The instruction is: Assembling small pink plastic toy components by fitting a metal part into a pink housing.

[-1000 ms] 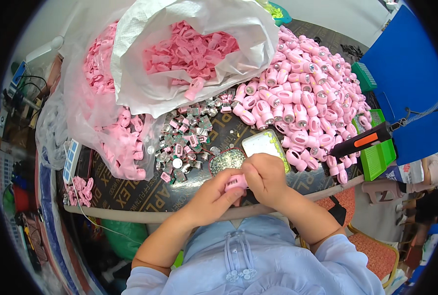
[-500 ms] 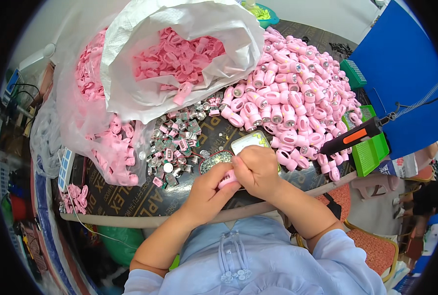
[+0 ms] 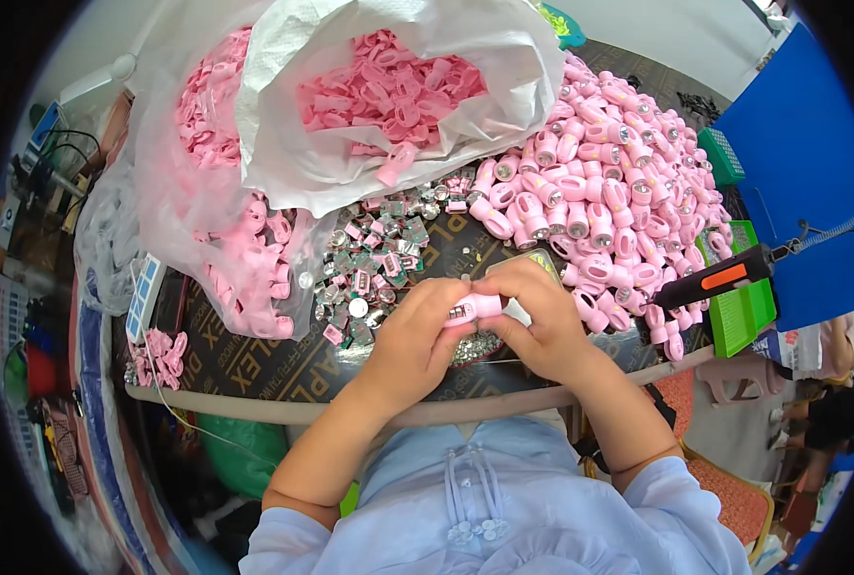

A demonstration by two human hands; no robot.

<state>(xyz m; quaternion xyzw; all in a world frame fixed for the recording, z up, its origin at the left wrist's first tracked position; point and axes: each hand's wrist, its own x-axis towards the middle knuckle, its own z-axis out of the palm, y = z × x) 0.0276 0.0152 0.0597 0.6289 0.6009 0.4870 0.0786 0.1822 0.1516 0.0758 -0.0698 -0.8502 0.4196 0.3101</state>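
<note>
Close over the table's front edge, my two hands hold one small pink flashlight (image 3: 473, 308) between them. Its side, showing a dark slotted opening, faces up. My left hand (image 3: 406, 337) grips the left end with fingers and thumb. At the other end, the thumb and fingers of my right hand (image 3: 534, 314) pinch it, hiding that tip. Below the hands, a dish of small silvery pieces (image 3: 475, 351) is partly covered. Left of them lies a heap of small circuit parts (image 3: 374, 259) with pink and silver bits.
A large pile of pink flashlights (image 3: 619, 182) covers the right side. An electric screwdriver (image 3: 719, 278) hangs on a coiled cord beside a green tray (image 3: 741, 318). White sacking (image 3: 283, 172) at the back holds pink shells (image 3: 389, 96). A power strip (image 3: 144, 299) lies at left.
My right hand has turned from a fist over the flashlight to a pinch on its right end. The flashlight now lies more level and shows more. The whole view has shifted slightly.
</note>
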